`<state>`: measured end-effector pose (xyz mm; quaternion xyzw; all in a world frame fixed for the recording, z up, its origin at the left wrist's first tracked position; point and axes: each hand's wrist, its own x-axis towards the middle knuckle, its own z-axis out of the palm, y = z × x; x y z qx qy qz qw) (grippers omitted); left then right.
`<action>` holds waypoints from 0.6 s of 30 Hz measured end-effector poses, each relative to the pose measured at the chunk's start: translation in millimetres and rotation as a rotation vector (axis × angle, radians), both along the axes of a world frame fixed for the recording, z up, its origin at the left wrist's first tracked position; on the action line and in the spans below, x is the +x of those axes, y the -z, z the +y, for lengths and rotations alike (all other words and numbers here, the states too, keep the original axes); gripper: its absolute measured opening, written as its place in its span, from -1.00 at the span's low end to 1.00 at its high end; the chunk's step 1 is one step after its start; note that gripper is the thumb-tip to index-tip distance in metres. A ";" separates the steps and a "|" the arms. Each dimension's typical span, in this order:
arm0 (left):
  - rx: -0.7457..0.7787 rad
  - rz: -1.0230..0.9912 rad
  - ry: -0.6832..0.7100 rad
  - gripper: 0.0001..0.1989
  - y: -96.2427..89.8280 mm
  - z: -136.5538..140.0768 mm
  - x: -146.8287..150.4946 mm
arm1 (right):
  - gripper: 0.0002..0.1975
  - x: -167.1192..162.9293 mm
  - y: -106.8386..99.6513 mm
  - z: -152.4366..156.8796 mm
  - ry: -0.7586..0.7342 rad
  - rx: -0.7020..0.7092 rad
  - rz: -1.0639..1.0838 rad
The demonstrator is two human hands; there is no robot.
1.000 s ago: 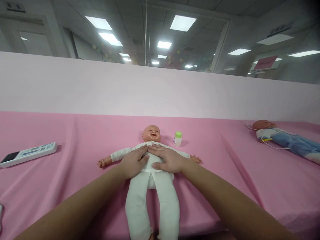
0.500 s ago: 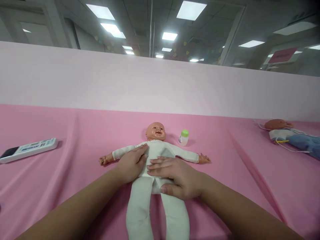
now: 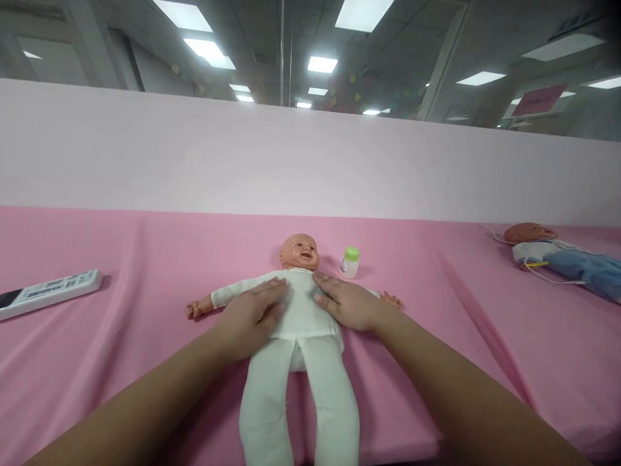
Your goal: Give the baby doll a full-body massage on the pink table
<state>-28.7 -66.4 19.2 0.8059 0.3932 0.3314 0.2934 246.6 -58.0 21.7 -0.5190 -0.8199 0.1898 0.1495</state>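
A baby doll (image 3: pixel 303 304) with a white cloth body lies on its back, head away from me and arms spread. My left hand (image 3: pixel 255 317) rests flat on the left side of its chest, fingers stretched out. On the other side of the chest, near the shoulder, lies my right hand (image 3: pixel 349 302), also flat with fingers extended; it covers part of the doll's arm. Neither hand grasps anything. Just beyond my right hand stands a small clear bottle (image 3: pixel 350 263) with a green cap.
Pink cloth (image 3: pixel 160 272) with folds covers the surface. A white handheld device (image 3: pixel 53 292) with a dark end lies at far left. At far right is a second doll (image 3: pixel 572 259) in blue and white with thin tubing. A white wall (image 3: pixel 291 162) with glass above stands behind.
My right hand has moved up from the doll's belly to the upper chest near the shoulder. My left hand stays on the chest. The view has shifted slightly.
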 end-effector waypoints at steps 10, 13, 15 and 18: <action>0.012 0.128 0.298 -0.46 -1.3 5.9 15.3 | -0.40 6.4 8.6 9.9 -0.026 0.028 0.076; 0.052 0.224 0.144 -0.34 9.7 28.2 8.9 | -0.38 6.7 8.2 7.8 -0.033 0.023 0.067; 0.073 0.291 0.029 -0.27 14.7 39.6 3.7 | -0.36 7.2 7.5 7.3 -0.046 0.035 0.058; 0.062 0.345 -0.104 -0.22 19.4 50.3 -4.3 | -0.34 5.7 4.7 4.0 -0.037 0.106 0.045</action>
